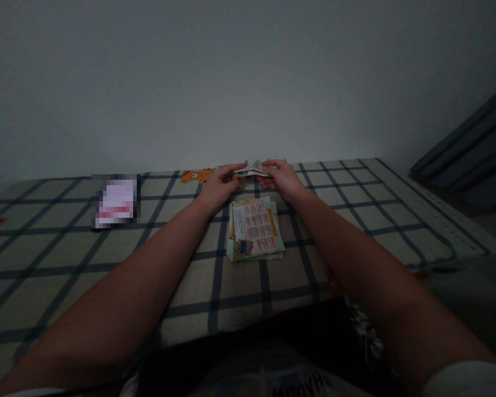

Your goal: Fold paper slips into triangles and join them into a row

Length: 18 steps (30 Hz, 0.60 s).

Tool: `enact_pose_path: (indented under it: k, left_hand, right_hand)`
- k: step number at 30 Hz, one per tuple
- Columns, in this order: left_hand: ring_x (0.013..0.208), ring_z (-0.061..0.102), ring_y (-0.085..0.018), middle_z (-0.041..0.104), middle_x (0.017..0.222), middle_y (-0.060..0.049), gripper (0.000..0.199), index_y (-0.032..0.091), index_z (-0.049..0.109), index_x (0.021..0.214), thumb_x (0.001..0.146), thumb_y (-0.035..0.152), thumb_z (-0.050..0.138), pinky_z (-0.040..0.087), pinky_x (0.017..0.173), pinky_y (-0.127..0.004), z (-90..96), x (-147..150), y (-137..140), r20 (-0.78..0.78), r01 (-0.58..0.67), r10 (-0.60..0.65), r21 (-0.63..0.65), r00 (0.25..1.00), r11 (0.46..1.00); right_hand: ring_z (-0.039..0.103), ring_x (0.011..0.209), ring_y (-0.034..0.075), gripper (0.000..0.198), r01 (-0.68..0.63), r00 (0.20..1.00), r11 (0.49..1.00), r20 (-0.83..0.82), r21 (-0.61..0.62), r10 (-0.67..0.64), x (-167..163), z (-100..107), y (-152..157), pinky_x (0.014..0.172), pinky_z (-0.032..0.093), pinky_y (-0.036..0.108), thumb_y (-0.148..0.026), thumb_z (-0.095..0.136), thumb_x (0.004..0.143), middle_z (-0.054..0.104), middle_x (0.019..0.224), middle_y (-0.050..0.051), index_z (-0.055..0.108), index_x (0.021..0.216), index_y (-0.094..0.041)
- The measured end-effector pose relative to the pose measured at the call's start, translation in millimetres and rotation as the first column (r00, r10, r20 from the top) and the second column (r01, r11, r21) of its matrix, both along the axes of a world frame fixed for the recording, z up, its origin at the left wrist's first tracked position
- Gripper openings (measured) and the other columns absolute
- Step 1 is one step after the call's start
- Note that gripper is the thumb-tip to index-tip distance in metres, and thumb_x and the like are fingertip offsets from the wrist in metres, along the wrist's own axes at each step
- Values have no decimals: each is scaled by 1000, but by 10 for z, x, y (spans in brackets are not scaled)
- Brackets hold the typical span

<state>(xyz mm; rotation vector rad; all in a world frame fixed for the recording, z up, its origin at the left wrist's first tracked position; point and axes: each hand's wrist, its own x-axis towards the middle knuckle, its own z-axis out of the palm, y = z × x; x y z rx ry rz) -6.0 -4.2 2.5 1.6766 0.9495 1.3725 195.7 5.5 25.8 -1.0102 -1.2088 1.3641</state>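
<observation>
At the far side of the table, my left hand (pixel 222 184) and my right hand (pixel 281 177) grip a folded piece of printed paper (pixel 254 168) from its two ends. The paper has creases and pointed folds standing up in its middle. Its exact folded shape is too small and dim to make out. Closer to me lies a stack of printed paper sheets (pixel 256 229), slightly fanned out. The top sheet carries rows of orange-red print and a small dark picture at its lower left.
A phone-like object with a bright, pixelated face (pixel 118 201) lies to the left. The checked tablecloth (pixel 194 259) has bear figures (pixel 195 176) on it. A pale wall (pixel 248 82) stands behind the table, with a dark curtain-like fabric (pixel 471 143) at the right.
</observation>
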Motion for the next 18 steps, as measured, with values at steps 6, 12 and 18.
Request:
enact_pose_path:
  k: [6,12,18]
  left_hand:
    - [90,64,-19,72,92,-5,25,19,79,91,78,41,78,52,88,-34,54,-16,-13,-36,-133,136,76,990,988]
    - [76,64,-17,75,89,-6,38,14,75,91,76,49,79,51,75,-30,57,25,-32,146,-108,121,-93,982,990]
    - [69,64,-16,74,84,-6,38,14,74,89,71,46,83,52,68,-29,27,13,-1,150,-125,146,-139,978,982]
  right_hand:
    - [59,49,10,4,-77,995,997,71,27,75,-15,-1,-16,51,49,19,-22,57,99,64,60,-3,60,101,-20]
    - [42,43,7,51,-28,975,982,223,186,-14,-9,-9,-12,46,40,20,-64,49,98,48,50,-5,52,71,-21]
    - [59,60,9,29,-138,970,957,230,256,78,-55,-11,-7,55,50,20,-48,69,92,63,71,-2,63,89,-20]
